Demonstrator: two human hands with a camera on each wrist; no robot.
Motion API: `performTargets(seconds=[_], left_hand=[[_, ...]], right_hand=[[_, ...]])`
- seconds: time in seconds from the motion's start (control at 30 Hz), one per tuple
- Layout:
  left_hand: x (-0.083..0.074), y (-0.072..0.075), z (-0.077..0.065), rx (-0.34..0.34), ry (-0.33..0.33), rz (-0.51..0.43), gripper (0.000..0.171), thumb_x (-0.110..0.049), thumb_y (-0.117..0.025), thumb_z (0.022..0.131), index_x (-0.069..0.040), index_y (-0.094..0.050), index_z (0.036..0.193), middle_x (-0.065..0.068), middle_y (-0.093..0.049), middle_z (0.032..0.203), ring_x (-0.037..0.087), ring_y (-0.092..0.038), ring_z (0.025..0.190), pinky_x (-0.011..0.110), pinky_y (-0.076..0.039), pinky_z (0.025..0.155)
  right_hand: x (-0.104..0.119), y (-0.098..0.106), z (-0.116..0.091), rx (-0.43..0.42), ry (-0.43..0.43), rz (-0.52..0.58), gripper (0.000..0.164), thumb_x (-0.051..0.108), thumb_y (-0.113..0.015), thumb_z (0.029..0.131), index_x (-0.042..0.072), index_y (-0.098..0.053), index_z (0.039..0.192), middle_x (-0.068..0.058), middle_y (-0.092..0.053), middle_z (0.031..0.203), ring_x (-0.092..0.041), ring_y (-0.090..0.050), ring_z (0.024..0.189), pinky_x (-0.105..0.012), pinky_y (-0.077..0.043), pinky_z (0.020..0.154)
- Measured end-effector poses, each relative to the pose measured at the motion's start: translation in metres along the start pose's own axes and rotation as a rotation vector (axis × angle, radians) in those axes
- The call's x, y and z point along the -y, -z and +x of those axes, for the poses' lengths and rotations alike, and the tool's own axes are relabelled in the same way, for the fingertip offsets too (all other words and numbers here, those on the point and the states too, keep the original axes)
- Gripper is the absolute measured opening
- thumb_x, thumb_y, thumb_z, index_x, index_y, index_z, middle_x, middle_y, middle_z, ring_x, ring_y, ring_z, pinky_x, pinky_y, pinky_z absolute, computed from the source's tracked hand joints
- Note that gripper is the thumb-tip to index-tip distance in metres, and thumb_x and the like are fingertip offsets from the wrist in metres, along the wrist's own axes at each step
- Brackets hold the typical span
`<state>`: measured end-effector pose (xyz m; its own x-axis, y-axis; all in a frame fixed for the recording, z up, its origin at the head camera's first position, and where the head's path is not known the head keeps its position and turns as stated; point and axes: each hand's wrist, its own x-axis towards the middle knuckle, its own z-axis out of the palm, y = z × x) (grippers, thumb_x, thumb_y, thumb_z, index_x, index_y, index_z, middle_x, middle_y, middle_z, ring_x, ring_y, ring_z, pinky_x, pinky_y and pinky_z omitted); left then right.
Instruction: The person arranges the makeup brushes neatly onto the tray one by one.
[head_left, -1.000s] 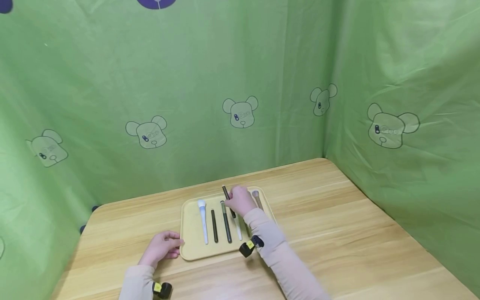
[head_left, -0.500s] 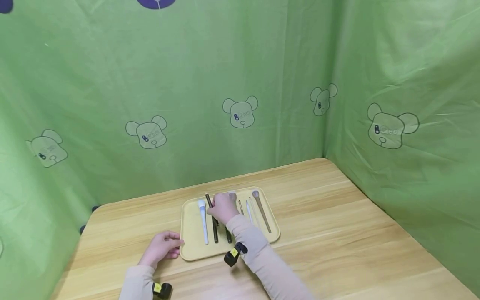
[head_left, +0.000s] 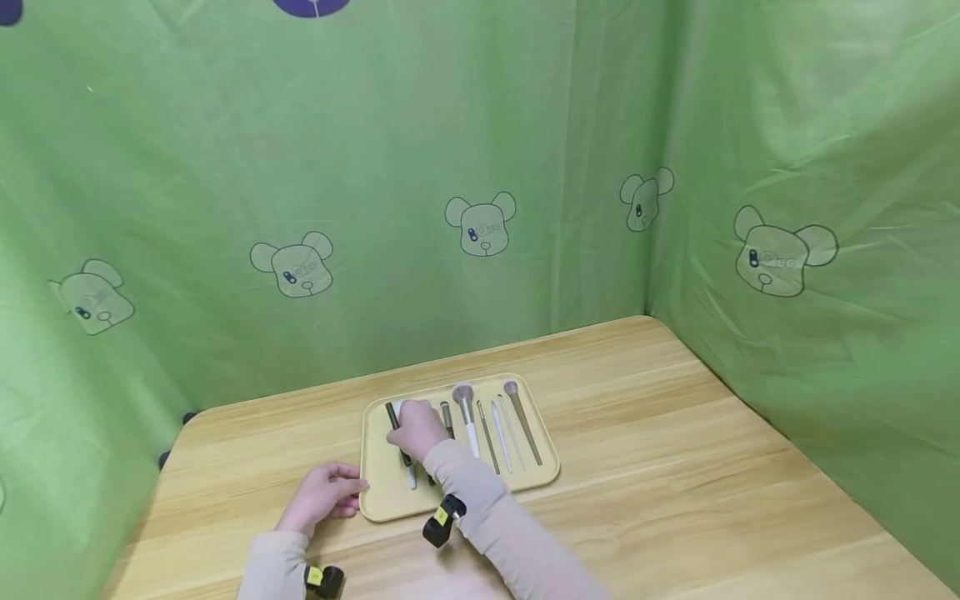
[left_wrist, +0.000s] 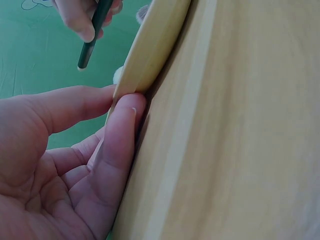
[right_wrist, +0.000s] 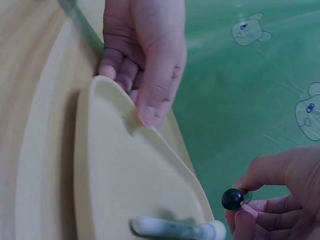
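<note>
My left hand (head_left: pixel 322 496) pinches the near-left rim of a yellow tray (head_left: pixel 386 493) between thumb and fingers, as the left wrist view shows up close. Above the tray's left part, my right hand (head_left: pixel 420 429) grips a slim dark makeup brush (head_left: pixel 394 421), held tilted. Its small pale tip points down in the left wrist view, where the dark brush (left_wrist: pixel 96 32) sits between thumb and fingers. Below it lies a white-and-blue brush (head_left: pixel 412 479), mostly hidden by the right hand; the right wrist view shows that pale brush (right_wrist: pixel 175 227) on the tray floor.
Several more brushes lie side by side on the tray, among them a fluffy white-handled brush (head_left: pixel 467 408) and a brown brush (head_left: pixel 522 421) at the right. The wooden table (head_left: pixel 675 467) meets green curtains (head_left: pixel 412 167) at its back and right side.
My right hand has moved left across the tray with the dark brush, uncovering the brushes on the right and covering the white-and-blue one. The left hand has stayed at the rim.
</note>
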<state>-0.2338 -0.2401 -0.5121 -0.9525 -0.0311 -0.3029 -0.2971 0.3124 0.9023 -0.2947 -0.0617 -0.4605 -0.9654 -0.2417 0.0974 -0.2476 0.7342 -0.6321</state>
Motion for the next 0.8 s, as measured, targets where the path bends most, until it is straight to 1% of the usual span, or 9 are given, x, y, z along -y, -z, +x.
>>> performTargets(seconds=[0.1,0.23,0.33,0.4,0.53,0.7,0.8], left_hand=[[-0.001,0.000,-0.001,0.000,0.004,0.002,0.039,-0.015,-0.068,0.076,0.004,-0.052,0.106,0.006,-0.062,0.072,0.013,-0.060,0.059,0.027,-0.055,0.057],[-0.001,0.000,0.000,-0.001,0.003,0.006,0.039,-0.016,-0.068,0.076,0.004,-0.052,0.106,0.007,-0.062,0.072,0.013,-0.060,0.059,0.027,-0.055,0.057],[0.000,0.000,0.001,0.001,0.001,0.005,0.039,-0.016,-0.068,0.076,0.004,-0.053,0.106,0.007,-0.062,0.073,0.013,-0.060,0.060,0.027,-0.055,0.057],[0.001,0.000,0.001,0.002,0.000,0.005,0.039,-0.016,-0.068,0.076,0.004,-0.053,0.105,0.007,-0.062,0.073,0.013,-0.060,0.060,0.027,-0.055,0.057],[0.002,0.000,0.002,0.003,0.000,0.003,0.039,-0.016,-0.068,0.076,0.004,-0.053,0.105,0.007,-0.062,0.072,0.013,-0.060,0.059,0.027,-0.055,0.057],[0.002,0.000,0.001,0.004,-0.001,0.004,0.039,-0.016,-0.068,0.076,0.004,-0.053,0.106,0.007,-0.062,0.073,0.013,-0.060,0.059,0.028,-0.055,0.057],[0.002,0.000,0.001,0.003,-0.003,0.004,0.039,-0.016,-0.068,0.076,0.004,-0.052,0.106,0.007,-0.062,0.073,0.013,-0.060,0.060,0.028,-0.055,0.057]], right_hand=[[0.004,-0.004,-0.001,0.000,-0.014,0.002,0.030,0.015,-0.068,0.069,0.015,-0.042,0.053,0.004,-0.041,0.046,-0.011,-0.044,0.040,-0.022,-0.038,0.037],[0.007,-0.010,-0.002,-0.009,-0.018,-0.020,0.023,0.015,-0.069,0.069,0.012,-0.047,0.063,0.002,-0.047,0.054,-0.012,-0.046,0.044,-0.021,-0.039,0.039],[0.010,-0.014,-0.003,-0.014,-0.019,-0.046,0.020,0.016,-0.070,0.068,0.011,-0.050,0.067,0.001,-0.049,0.059,-0.012,-0.047,0.046,-0.021,-0.039,0.040],[0.012,-0.017,-0.003,-0.009,-0.021,-0.062,0.020,0.017,-0.070,0.068,0.011,-0.051,0.067,0.001,-0.050,0.060,-0.012,-0.047,0.047,-0.021,-0.039,0.040],[0.014,-0.024,-0.001,0.007,-0.019,-0.106,0.019,0.018,-0.069,0.068,0.012,-0.052,0.063,0.000,-0.053,0.059,-0.012,-0.048,0.046,-0.021,-0.038,0.039],[0.017,-0.031,0.001,-0.030,0.031,-0.211,0.018,0.018,-0.068,0.067,0.013,-0.053,0.060,-0.001,-0.057,0.059,-0.013,-0.049,0.047,-0.022,-0.038,0.040],[0.019,-0.034,0.001,-0.055,0.066,-0.272,0.013,0.017,-0.068,0.067,0.013,-0.057,0.062,-0.001,-0.060,0.062,-0.013,-0.050,0.050,-0.021,-0.040,0.044]])
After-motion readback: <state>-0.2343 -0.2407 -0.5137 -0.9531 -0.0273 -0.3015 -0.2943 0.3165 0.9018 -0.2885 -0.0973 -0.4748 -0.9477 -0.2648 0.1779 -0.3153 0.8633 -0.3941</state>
